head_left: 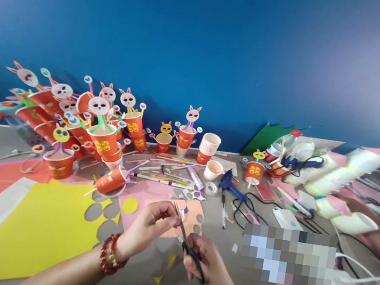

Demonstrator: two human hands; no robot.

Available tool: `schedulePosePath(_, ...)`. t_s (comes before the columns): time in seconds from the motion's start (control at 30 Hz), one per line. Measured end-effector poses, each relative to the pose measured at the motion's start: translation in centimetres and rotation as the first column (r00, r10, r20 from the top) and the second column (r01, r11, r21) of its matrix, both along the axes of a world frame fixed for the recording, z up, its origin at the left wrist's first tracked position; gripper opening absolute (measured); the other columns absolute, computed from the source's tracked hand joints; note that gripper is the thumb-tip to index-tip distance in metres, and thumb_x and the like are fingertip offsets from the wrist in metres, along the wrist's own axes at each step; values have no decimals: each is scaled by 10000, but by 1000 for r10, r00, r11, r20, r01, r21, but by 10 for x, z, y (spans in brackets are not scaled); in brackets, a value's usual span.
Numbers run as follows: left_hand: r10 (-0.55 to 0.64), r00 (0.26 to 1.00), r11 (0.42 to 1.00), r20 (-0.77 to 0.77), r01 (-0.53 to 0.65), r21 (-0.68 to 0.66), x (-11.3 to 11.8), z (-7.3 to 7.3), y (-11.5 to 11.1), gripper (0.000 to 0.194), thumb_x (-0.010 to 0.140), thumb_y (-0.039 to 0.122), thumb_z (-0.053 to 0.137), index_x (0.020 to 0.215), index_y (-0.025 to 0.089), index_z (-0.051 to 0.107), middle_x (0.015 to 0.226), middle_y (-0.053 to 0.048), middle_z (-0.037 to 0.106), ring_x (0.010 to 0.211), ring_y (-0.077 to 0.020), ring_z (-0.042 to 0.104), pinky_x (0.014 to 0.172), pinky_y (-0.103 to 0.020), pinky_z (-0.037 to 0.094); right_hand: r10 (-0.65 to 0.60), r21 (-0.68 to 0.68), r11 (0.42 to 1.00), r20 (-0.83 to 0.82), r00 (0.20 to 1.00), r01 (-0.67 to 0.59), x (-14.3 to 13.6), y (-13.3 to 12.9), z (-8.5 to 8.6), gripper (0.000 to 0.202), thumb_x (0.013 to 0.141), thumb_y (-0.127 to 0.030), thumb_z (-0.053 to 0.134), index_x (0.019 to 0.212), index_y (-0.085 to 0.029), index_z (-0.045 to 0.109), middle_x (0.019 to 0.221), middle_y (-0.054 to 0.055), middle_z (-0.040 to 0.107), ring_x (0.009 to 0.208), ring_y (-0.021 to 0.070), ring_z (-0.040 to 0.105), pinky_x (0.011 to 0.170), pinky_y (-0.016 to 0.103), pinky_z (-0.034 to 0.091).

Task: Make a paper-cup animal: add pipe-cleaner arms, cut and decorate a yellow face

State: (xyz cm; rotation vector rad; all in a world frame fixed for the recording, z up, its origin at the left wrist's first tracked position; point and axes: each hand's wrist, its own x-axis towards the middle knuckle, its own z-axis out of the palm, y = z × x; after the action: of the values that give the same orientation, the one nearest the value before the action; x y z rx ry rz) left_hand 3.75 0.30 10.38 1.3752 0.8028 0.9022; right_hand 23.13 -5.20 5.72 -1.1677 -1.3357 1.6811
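Observation:
My left hand (154, 225), wearing red bead bracelets, is closed with thumb and finger pinched at a small pink-and-white piece of paper (182, 214), partly hidden by the fingers and blades. In my right hand (206, 261) is a pair of scissors (195, 260) with black handles. Its blades point up and left, right beside the left fingertips. Beneath the hands lies a pale orange paper sheet (197, 212) with round holes. A yellow paper circle (129, 205) rests just left of the hands, and yellow scraps (165, 270) lie below them.
Red paper cups (104, 144) with rabbit faces crowd the back left. A large yellow sheet (34, 229) covers the left front. Behind the hands are stacked cups (207, 149), a clear tape roll (210, 189) and a blue glue gun (231, 186) with cords. Another person's arm (371, 217) reaches in from the right.

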Motion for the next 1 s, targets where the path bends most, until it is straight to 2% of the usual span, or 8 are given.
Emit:
schedulePosePath(0.37, -16, 1000, 1000, 2, 16, -8, -2, -2, 0, 244, 903, 360, 610, 769, 156, 600, 787, -39, 638, 746, -147, 560, 697, -252, 413, -22, 13, 1000, 82, 996, 22, 4, 0, -11, 520, 679, -606, 756, 678, -217, 411, 531, -68, 484, 396, 68, 451, 399, 179, 303)
schedulePosePath(0.53, -23, 1000, 1000, -7, 23, -14, -3, -2, 1, 232, 912, 367, 604, 815, 156, 616, 801, -37, 641, 760, -147, 571, 713, -252, 422, -54, 53, 997, 129, 990, 48, 7, 1, -14, 524, 696, -563, 752, 645, -233, 349, 494, -100, 384, 368, 64, 405, 378, 184, 270)
schedulePosePath(0.6, -33, 999, 999, -23, 33, -3, -4, -1, 1, 242, 918, 373, 595, 810, 157, 615, 807, -38, 640, 765, -147, 570, 714, -251, 421, -72, 70, 996, 143, 987, 62, 7, 4, -7, 487, 724, -526, 737, 646, -230, 358, 520, -86, 416, 407, 75, 434, 411, 195, 324)
schedulePosePath(0.7, -53, 996, 998, -71, 55, 24, -3, -1, 2, 248, 923, 371, 579, 797, 160, 614, 823, -44, 646, 766, -150, 567, 693, -248, 414, -144, 163, 980, 168, 975, 116, 6, 10, 11, 345, 748, -430, 735, 698, -204, 479, 611, -42, 519, 543, 112, 523, 519, 221, 410)
schedulePosePath(0.83, -35, 976, 992, -217, 61, 115, 0, -2, 2, 254, 923, 361, 564, 769, 164, 611, 788, -32, 625, 714, -142, 535, 653, -248, 392, -221, 191, 957, 3, 975, 217, -2, 21, 35, 259, 754, -350, 736, 876, -195, 567, 791, 9, 624, 667, 143, 581, 594, 242, 464)
schedulePosePath(0.9, -12, 962, 986, -274, 57, 158, 1, -2, 1, 241, 918, 343, 566, 757, 168, 605, 762, -21, 611, 697, -139, 522, 647, -249, 386, -227, 198, 953, -33, 973, 229, -7, 25, 40, 247, 757, -314, 731, 889, -197, 558, 809, 14, 632, 667, 143, 583, 592, 246, 473)
schedulePosePath(1.0, -16, 946, 980, -324, 78, 181, 1, -1, 0, 186, 908, 290, 569, 770, 174, 613, 782, -28, 632, 729, -153, 551, 672, -256, 400, -239, 225, 946, -3, 971, 234, -12, 29, 38, 251, 729, -255, 746, 865, -197, 544, 768, 5, 627, 639, 134, 566, 575, 242, 465)
